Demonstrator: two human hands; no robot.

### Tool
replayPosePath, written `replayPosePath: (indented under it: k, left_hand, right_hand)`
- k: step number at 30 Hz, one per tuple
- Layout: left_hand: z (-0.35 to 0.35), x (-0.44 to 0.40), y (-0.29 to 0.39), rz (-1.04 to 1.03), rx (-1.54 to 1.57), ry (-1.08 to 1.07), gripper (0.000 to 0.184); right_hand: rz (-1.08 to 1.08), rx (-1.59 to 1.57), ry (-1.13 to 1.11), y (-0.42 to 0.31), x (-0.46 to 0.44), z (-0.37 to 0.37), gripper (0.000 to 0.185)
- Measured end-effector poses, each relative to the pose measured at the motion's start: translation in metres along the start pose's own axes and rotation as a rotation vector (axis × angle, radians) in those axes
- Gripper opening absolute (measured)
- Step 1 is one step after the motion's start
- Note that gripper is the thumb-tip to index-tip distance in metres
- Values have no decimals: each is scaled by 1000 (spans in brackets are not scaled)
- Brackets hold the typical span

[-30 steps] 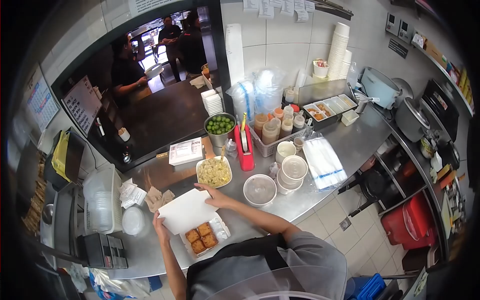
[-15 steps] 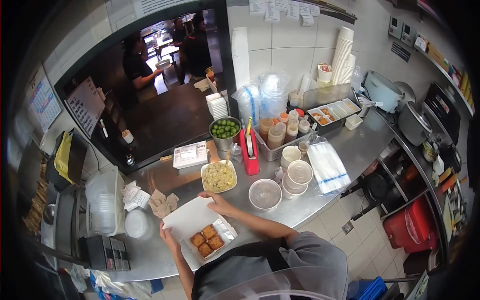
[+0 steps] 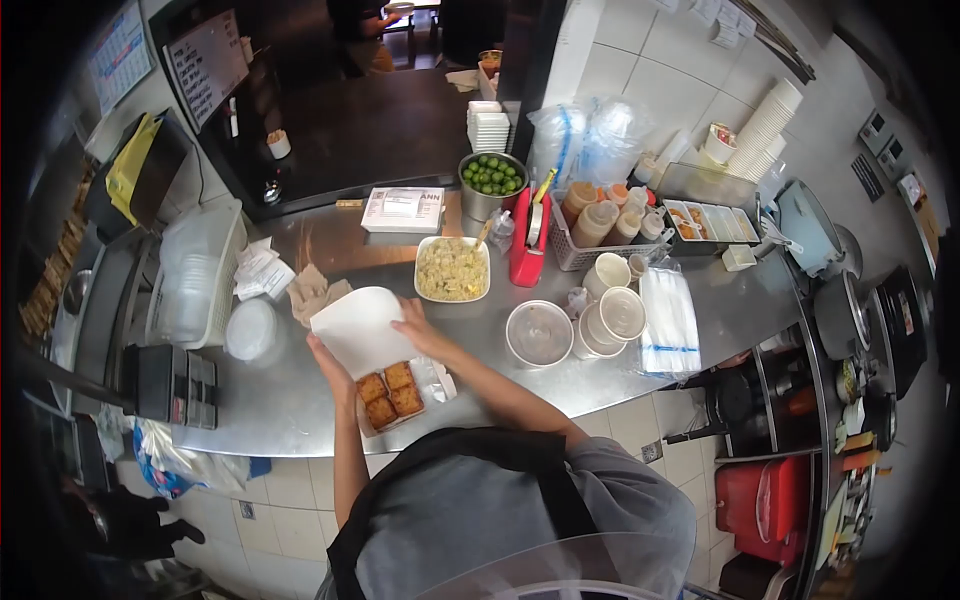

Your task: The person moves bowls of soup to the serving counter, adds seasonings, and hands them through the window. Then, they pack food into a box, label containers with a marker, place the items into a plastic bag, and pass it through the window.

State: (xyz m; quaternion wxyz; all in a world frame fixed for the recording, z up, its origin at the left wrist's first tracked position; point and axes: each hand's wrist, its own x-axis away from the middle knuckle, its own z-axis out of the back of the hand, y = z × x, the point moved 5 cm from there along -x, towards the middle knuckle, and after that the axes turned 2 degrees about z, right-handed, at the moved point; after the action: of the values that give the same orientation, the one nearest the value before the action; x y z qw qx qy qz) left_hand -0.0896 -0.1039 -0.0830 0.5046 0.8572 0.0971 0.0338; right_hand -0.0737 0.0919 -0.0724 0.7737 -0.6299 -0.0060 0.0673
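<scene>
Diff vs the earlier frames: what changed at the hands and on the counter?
View tilted down, so the counter sits higher in the picture. The right hand is now lower along the edge of the lid, off its corner; the lid looks more bowed. Nothing visibly taken up or let go. Unchanged: left hand at the lid's left edge, browned pieces in the box, rice, limes.

Grey short-sleeved shirt point(image 3: 630, 495), broad black straps point(image 3: 568, 500) over it, clear curved visor point(image 3: 530, 572)

Box lid point(image 3: 352, 325) partly hidden by hands point(image 3: 424, 338); co-worker point(image 3: 352, 22) cut off at top; whiteboard point(image 3: 205, 68) writing unreadable
</scene>
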Motion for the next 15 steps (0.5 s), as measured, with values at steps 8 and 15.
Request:
replayPosePath:
  k: [8, 15]
  left_hand:
    - [11, -3, 14, 241, 14, -452, 33]
    - [10, -18, -7, -119, -544, -195, 37]
  right_hand:
    - [-77, -1016, -592, 34, 10, 30, 51]
    - [-38, 181, -91, -7, -3, 22, 50]
